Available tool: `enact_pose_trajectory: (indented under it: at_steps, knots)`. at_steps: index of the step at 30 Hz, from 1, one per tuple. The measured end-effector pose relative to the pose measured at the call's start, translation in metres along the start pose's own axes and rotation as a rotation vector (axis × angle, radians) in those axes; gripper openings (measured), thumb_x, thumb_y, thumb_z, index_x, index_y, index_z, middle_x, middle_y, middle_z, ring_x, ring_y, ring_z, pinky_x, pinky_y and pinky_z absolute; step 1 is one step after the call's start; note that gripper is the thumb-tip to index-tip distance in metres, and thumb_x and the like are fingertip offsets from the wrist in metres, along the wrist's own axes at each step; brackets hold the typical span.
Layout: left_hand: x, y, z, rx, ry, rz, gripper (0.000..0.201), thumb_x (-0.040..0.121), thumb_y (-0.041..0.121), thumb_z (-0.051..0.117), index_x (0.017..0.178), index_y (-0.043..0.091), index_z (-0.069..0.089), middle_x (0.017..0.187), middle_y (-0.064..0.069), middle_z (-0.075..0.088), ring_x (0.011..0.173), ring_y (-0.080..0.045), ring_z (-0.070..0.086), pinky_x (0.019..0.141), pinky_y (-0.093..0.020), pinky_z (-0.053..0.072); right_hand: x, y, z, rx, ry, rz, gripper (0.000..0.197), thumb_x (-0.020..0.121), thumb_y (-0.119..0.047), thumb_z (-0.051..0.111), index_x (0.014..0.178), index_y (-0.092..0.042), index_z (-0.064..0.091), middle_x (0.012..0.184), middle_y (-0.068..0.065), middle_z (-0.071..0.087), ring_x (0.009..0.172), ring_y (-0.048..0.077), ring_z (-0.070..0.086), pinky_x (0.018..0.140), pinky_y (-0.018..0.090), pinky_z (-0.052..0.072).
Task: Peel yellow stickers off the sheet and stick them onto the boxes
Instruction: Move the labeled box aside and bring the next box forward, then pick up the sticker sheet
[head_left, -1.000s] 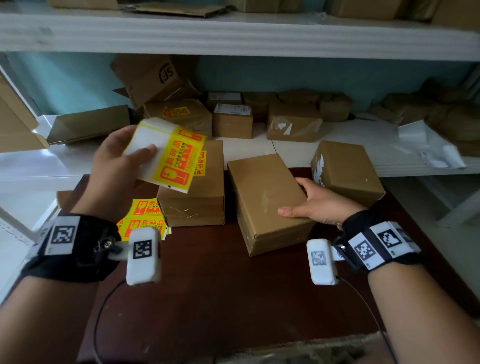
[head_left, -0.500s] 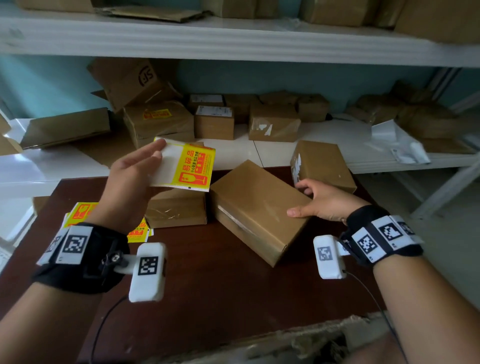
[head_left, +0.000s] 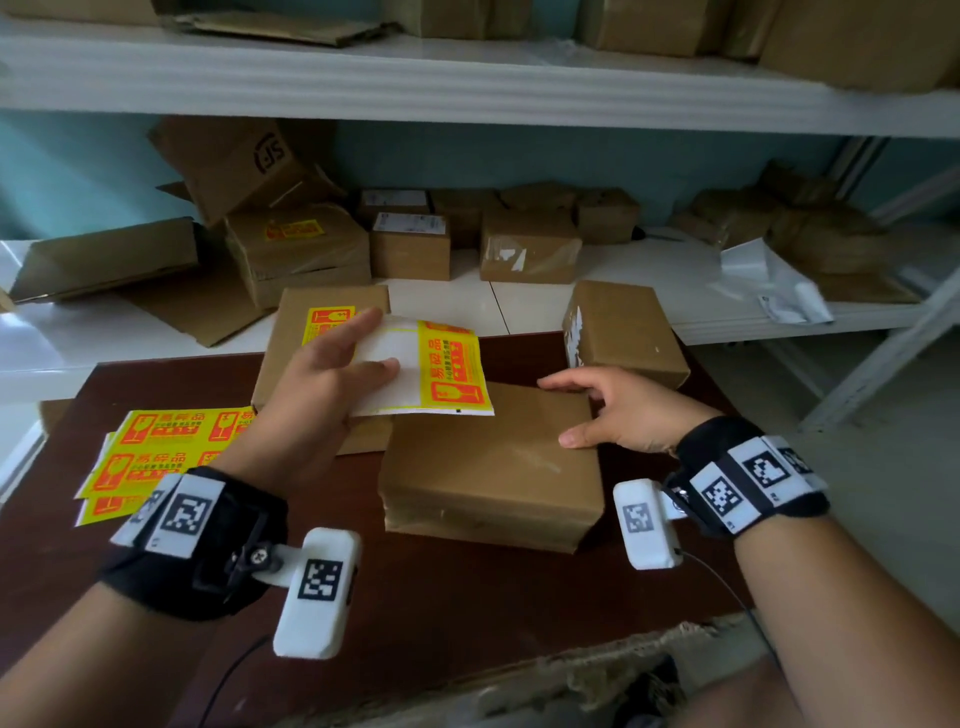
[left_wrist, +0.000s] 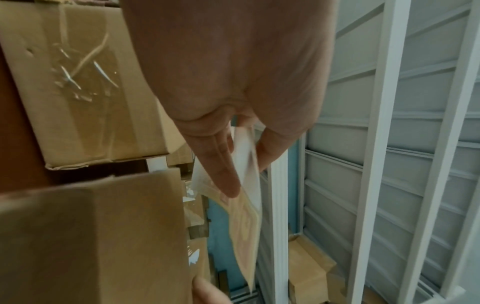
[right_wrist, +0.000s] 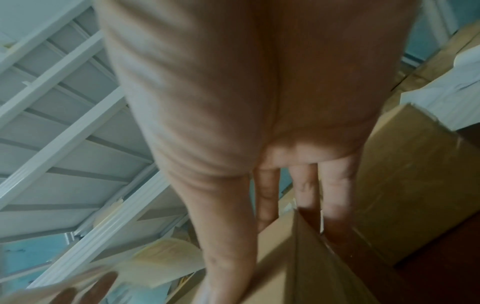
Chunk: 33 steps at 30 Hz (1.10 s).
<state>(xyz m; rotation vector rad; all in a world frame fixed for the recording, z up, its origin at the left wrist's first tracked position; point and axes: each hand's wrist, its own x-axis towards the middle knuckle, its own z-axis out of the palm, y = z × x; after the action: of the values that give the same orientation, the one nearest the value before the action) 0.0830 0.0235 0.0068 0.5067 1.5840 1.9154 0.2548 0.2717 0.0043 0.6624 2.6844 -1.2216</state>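
Note:
My left hand (head_left: 332, 374) pinches a sticker sheet (head_left: 441, 374), half bare white backing, half one yellow sticker, above the table. In the left wrist view the sheet (left_wrist: 246, 185) hangs edge-on between thumb and fingers. A plain brown box (head_left: 488, 462) lies square in front of me. My right hand (head_left: 618, 410) holds its far right corner, thumb on the near side, fingers (right_wrist: 335, 195) over the far edge. Behind the sheet stands another box (head_left: 311, 332) that bears a yellow sticker (head_left: 327, 319).
More yellow sticker sheets (head_left: 166, 447) lie at the table's left. A third box (head_left: 623, 332) stands at the table's back right. Low white shelves behind hold several boxes (head_left: 524, 244) and white plastic (head_left: 769, 280). The dark table (head_left: 467, 613) has a torn cardboard edge in front.
My right hand has turned the plain box from a diagonal to square and drawn it nearer. My left hand has brought the sheet right and lower, over the box's far edge.

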Motion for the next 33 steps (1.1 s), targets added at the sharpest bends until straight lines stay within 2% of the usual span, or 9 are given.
enact_pose_trajectory:
  at_steps: [4,8,12,15,18,21,24,27,33]
  knots:
    - [-0.006,0.001,0.007,0.022,-0.040,-0.072,0.057,0.095,0.003,0.056,0.148,0.019,0.044,0.114,0.012,0.073,0.105,-0.018,0.071,0.082,-0.032,0.058,0.009,-0.009,0.015,0.060,-0.011,-0.084,0.064,0.078,-0.009,0.083,0.134,-0.031,0.060,0.126,-0.009,0.064,0.114,0.009,0.064,0.100,0.036,0.055]
    - [-0.016,-0.006,0.012,0.046,-0.044,-0.083,0.062,0.094,0.002,0.057,0.150,0.022,0.042,0.130,0.002,0.066,0.108,-0.022,0.070,0.089,-0.044,0.056,0.017,-0.019,0.024,0.013,-0.073,-0.138,0.053,0.082,-0.007,0.080,0.124,-0.034,0.063,0.125,-0.014,0.063,0.112,0.002,0.062,0.095,0.020,0.051]
    - [-0.022,-0.007,0.007,0.187,-0.167,-0.100,0.060,0.093,0.008,0.063,0.145,0.033,0.046,0.127,0.006,0.067,0.109,-0.016,0.070,0.094,-0.044,0.056,0.023,-0.024,0.029,0.076,-0.089,-0.112,0.036,0.097,-0.009,0.063,0.125,-0.031,0.066,0.127,-0.009,0.066,0.116,0.008,0.062,0.101,0.031,0.050]
    - [-0.024,0.001,-0.005,0.375,-0.219,-0.135,0.073,0.088,0.020,0.073,0.149,0.037,0.039,0.133,0.004,0.060,0.106,-0.017,0.071,0.101,-0.042,0.052,0.022,-0.031,0.031,0.234,-0.018,-0.038,0.028,0.106,-0.033,0.047,0.115,-0.021,0.070,0.122,-0.010,0.064,0.114,0.002,0.054,0.103,0.029,0.037]
    - [-0.029,0.013,-0.016,0.472,-0.242,-0.119,0.064,0.086,0.024,0.069,0.143,0.038,0.046,0.122,0.004,0.067,0.105,-0.016,0.070,0.097,-0.031,0.053,0.024,-0.032,0.034,0.324,0.009,-0.028,0.029,0.099,-0.042,0.055,0.098,-0.016,0.070,0.103,-0.005,0.071,0.099,0.006,0.062,0.100,0.031,0.045]
    - [-0.027,0.021,-0.027,0.589,-0.367,-0.077,0.055,0.088,0.019,0.064,0.140,0.031,0.052,0.126,0.005,0.068,0.113,-0.013,0.066,0.090,-0.025,0.055,0.028,-0.029,0.038,0.395,-0.048,-0.047,0.018,0.095,-0.023,0.067,0.107,-0.010,0.070,0.105,0.003,0.077,0.099,0.016,0.073,0.097,0.033,0.055]
    - [-0.013,0.020,-0.053,0.808,-0.088,0.086,0.038,0.093,0.016,0.066,0.126,0.035,0.063,0.124,0.004,0.065,0.106,-0.019,0.064,0.085,-0.026,0.052,0.030,-0.029,0.041,0.380,-0.061,-0.033,0.014,0.096,-0.012,0.066,0.109,-0.012,0.069,0.109,0.006,0.076,0.097,0.018,0.074,0.093,0.034,0.058]
    - [0.004,0.014,-0.090,1.291,0.307,0.210,0.040,0.084,0.030,0.069,0.124,0.030,0.067,0.128,-0.013,0.061,0.122,-0.032,0.052,0.103,-0.045,0.035,0.031,-0.031,0.045,0.344,-0.053,-0.025,0.018,0.096,-0.010,0.065,0.114,-0.006,0.067,0.114,0.011,0.075,0.096,0.019,0.072,0.091,0.034,0.058]
    - [0.016,0.001,-0.102,1.205,0.254,0.053,0.039,0.092,0.021,0.065,0.131,0.020,0.064,0.126,-0.011,0.064,0.100,-0.026,0.061,0.082,-0.034,0.044,0.031,-0.037,0.047,0.253,-0.063,-0.041,0.019,0.096,-0.011,0.066,0.114,-0.004,0.066,0.113,0.011,0.074,0.094,0.017,0.072,0.092,0.035,0.057]
